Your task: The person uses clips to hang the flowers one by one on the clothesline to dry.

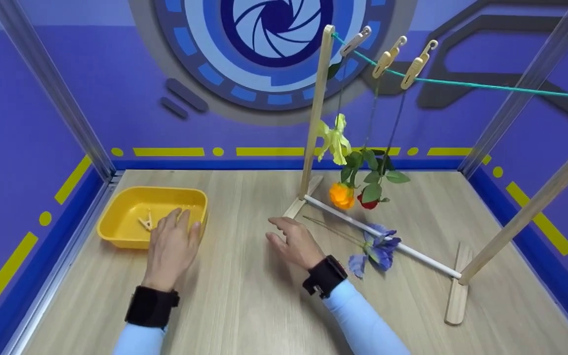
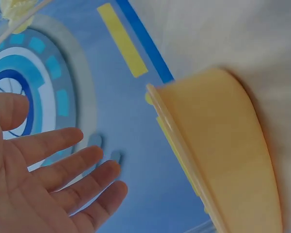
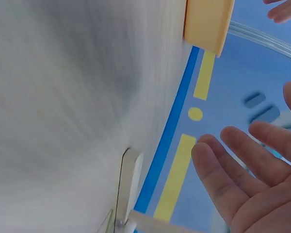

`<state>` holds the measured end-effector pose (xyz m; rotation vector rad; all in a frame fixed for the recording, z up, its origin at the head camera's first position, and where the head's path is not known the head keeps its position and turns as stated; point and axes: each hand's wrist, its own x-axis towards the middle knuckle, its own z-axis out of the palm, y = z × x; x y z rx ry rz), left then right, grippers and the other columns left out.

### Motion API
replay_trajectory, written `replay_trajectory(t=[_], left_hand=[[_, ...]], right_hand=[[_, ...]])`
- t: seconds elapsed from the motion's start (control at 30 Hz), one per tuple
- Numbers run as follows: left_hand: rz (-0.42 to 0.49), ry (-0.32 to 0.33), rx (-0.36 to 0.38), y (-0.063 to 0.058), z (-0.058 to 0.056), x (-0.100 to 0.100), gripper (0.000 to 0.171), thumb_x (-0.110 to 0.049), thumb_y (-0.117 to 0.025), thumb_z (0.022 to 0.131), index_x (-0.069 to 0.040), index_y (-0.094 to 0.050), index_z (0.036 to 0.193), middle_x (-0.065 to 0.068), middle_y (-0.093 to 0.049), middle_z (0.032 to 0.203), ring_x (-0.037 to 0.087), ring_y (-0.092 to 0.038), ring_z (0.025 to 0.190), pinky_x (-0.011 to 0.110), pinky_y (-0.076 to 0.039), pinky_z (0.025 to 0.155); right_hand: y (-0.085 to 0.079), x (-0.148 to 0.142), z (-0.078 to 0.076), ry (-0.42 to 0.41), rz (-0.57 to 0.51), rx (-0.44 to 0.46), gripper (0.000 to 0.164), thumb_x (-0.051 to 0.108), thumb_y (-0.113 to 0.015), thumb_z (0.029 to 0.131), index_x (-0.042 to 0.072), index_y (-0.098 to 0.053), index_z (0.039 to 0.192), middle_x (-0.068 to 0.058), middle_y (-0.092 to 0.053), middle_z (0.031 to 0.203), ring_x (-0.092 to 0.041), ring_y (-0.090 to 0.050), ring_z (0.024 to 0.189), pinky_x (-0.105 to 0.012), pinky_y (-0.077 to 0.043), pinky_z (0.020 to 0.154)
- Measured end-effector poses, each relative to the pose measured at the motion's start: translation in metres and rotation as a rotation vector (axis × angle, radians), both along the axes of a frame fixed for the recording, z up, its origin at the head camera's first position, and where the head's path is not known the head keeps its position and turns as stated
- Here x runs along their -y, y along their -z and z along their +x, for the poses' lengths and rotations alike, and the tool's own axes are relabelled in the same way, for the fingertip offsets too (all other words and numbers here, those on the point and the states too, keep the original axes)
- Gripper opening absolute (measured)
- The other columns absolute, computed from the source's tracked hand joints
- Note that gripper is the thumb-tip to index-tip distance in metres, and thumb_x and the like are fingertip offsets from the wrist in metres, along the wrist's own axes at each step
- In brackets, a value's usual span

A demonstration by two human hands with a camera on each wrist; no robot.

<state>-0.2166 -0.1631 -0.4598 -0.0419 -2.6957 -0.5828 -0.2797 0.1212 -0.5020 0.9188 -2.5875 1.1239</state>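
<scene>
Yellow tray [image 1: 116, 231], wooden rack [image 1: 316, 113], hung flowers [image 1: 358, 182]

This looks like a test booth in a lab. Painted blue walls [image 1: 116, 88] with metal corner posts [image 1: 47, 88] stand around a wooden table [image 1: 244, 305], close behind it.

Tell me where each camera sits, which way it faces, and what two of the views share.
Head: worn on the head, looking forward and down at the table, drying rack, both hands and sleeves.
Left wrist: under the left hand, looking past its open palm at the yellow tray and wall.
Right wrist: under the right hand, looking along the table to the wall; open palm shows.
All three views show the yellow tray.
</scene>
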Motion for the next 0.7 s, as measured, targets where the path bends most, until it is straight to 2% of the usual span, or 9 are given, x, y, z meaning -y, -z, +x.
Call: replay_trajectory(t=[0.13,0.23,0.33,0.5,0.7], left_hand=[[-0.094,-0.023,0.024,-0.001,-0.010,0.018,0.047,-0.026,-0.054,0.108,0.012,-0.057,0.136,0.037,-0.053,0.139,0.053,-0.051,0.126,0.068,-0.039,0.106],[-0.174,-0.029,0.037,-0.004,-0.018,0.033,0.045,-0.024,-0.057,0.106,0.014,-0.060,0.128,0.038,-0.057,0.130,0.055,-0.055,0.117,0.069,-0.044,0.098],[-0.258,-0.036,0.079,-0.008,-0.027,0.050,0.044,-0.024,-0.059,0.104,0.016,-0.061,0.123,0.039,-0.059,0.123,0.055,-0.058,0.108,0.067,-0.049,0.088],[-0.307,-0.060,0.260,-0.019,-0.046,0.075,0.047,-0.025,-0.053,0.106,0.018,-0.058,0.125,0.042,-0.056,0.124,0.056,-0.055,0.109,0.067,-0.048,0.090],[-0.273,-0.077,0.489,-0.031,-0.065,0.097,0.050,-0.023,-0.050,0.105,0.020,-0.052,0.130,0.044,-0.050,0.126,0.057,-0.051,0.112,0.070,-0.045,0.096]], right_hand=[[-0.004,0.011,-0.006,-0.020,0.006,0.036,0.039,0.020,-0.064,0.103,-0.003,-0.064,0.135,-0.020,-0.068,0.130,-0.033,-0.069,0.108,-0.042,-0.059,0.090],[-0.008,0.020,-0.009,-0.029,0.008,0.052,0.037,0.018,-0.064,0.103,-0.002,-0.065,0.134,-0.019,-0.069,0.129,-0.033,-0.069,0.108,-0.041,-0.059,0.089],[-0.012,0.028,-0.012,-0.044,0.005,0.069,0.035,0.018,-0.063,0.103,-0.002,-0.066,0.132,-0.018,-0.069,0.128,-0.033,-0.070,0.107,-0.039,-0.059,0.088],[-0.015,0.040,-0.015,-0.072,-0.022,0.080,0.032,0.016,-0.063,0.102,-0.001,-0.068,0.129,-0.018,-0.070,0.123,-0.032,-0.071,0.103,-0.034,-0.060,0.085],[-0.016,0.053,-0.016,-0.087,-0.026,0.083,0.030,0.017,-0.063,0.102,0.000,-0.070,0.126,-0.017,-0.072,0.119,-0.025,-0.073,0.098,-0.028,-0.059,0.082]])
